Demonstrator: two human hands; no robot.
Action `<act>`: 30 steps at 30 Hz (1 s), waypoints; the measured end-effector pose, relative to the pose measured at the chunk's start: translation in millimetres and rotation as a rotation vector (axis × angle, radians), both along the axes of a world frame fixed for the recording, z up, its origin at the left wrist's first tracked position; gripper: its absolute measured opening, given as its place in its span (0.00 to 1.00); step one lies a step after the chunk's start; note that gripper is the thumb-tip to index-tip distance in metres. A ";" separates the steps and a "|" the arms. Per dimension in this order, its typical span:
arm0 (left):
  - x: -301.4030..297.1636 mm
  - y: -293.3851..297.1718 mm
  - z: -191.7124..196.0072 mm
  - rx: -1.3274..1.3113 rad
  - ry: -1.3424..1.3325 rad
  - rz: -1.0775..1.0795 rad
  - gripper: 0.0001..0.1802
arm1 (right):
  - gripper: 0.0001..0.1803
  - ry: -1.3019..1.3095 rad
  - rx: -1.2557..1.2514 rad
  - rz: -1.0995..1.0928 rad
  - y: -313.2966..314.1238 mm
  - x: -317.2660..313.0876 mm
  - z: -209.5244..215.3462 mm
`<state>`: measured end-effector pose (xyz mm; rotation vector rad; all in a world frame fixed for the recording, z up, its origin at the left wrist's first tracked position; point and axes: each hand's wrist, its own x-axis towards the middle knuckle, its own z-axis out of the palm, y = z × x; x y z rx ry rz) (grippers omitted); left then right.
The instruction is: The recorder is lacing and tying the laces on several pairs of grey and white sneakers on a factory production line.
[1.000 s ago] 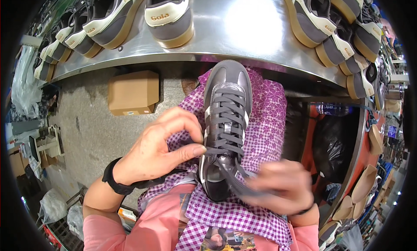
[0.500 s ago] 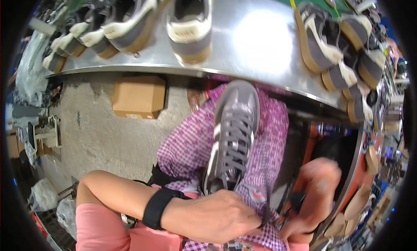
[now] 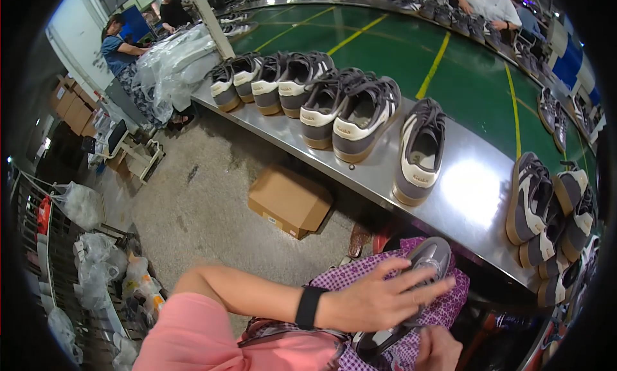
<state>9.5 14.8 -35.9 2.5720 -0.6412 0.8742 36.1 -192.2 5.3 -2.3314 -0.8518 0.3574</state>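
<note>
A grey sneaker [image 3: 434,250] with white stripes lies across my lap on purple checked cloth, its toe pointing away from me. My left hand [image 3: 385,298] reaches over the laced part of it, fingers spread apart, hiding much of the lacing. A dark shoelace [image 3: 411,325] runs from the shoe opening to my right hand [image 3: 439,350], whose fingers are curled closed at its end. The right hand is low in the picture, close beside the shoe's heel end.
On the metal bench edge [image 3: 479,217] a single sneaker [image 3: 421,154] stands ahead, with several more in a row to the left and a stacked group [image 3: 546,217] at right. Behind runs a green belt [image 3: 385,50]. A cardboard box [image 3: 289,197] sits on the floor; people work farther off.
My view has swung up and left. My left hand has opened from a closed grip and moved onto the shoe's laces. The right hand, blurred out to the right before, has come in beside the shoe.
</note>
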 end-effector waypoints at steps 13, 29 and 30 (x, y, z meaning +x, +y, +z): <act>-0.8 -1.3 38.9 -0.692 0.508 -0.486 0.15 | 0.40 0.143 -0.104 -0.198 6.8 -22.7 -24.2; 116.1 75.8 46.6 0.128 0.415 0.268 0.39 | 0.32 -0.398 0.148 -0.244 29.9 108.2 -34.4; 116.1 72.1 49.1 0.081 0.457 0.248 0.40 | 0.31 -0.412 0.135 -0.250 39.5 128.5 -36.5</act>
